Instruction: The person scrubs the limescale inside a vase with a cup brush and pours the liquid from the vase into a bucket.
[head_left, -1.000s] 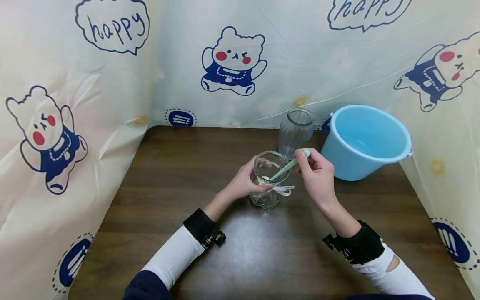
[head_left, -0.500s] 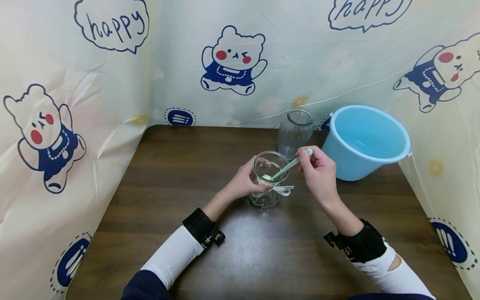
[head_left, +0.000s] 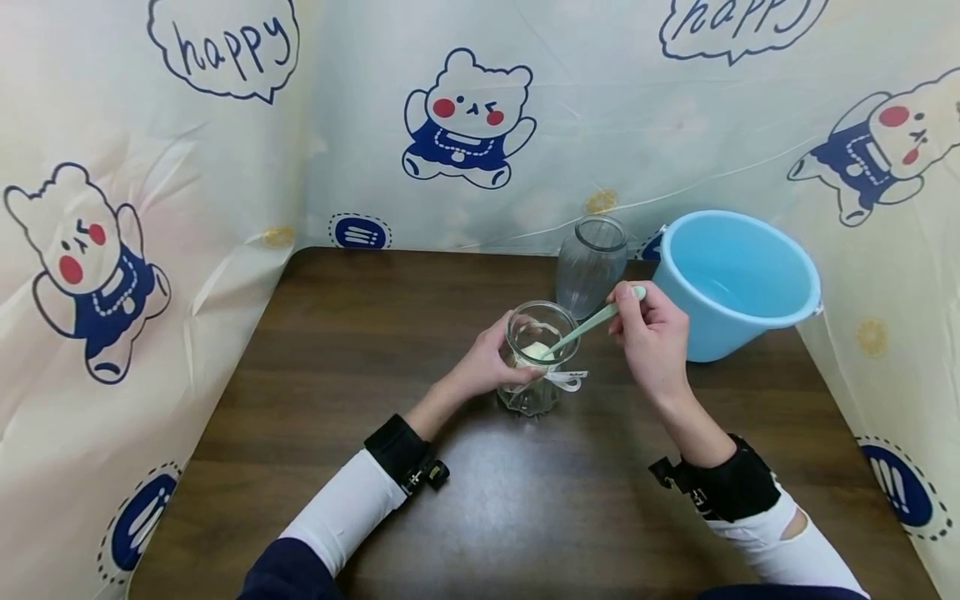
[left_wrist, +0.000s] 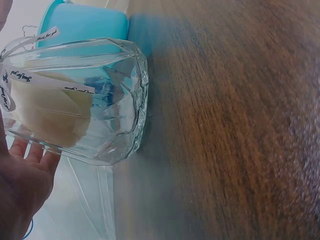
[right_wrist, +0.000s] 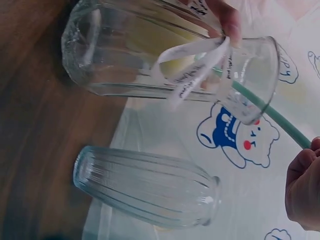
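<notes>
Clear glass jar (head_left: 529,402) gripped by left hand (head_left: 483,367), mint-green stick (head_left: 595,322) pinched by right hand (head_left: 651,337); white ribbon (left_wrist: 50,81), maybe "for you", readable only wrist-side.

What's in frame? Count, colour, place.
Table: 1, dark brown, mid-view
Glass jar: 1, clear, mid-table
Ribbon: 1, white, lettered, round the jar
Spongy-looking piece: 1, pale yellow, inside that jar
Handle: 1, mint green, into that jar
Ribbed vase: 1, clear, behind the jar
Bucket: 1, light blue, back right
Backdrop: count unclear, pale, back and sides
Bear prints: 3, navy and red, on backdrop
"Happy" bubbles: 2, navy, on backdrop
Left grip: 1, bare, round the jar
Right grip: 1, bare, on the handle
Wrist bands: 2, black, one per wrist
Sleeves: 2, white and navy, forearms
</notes>
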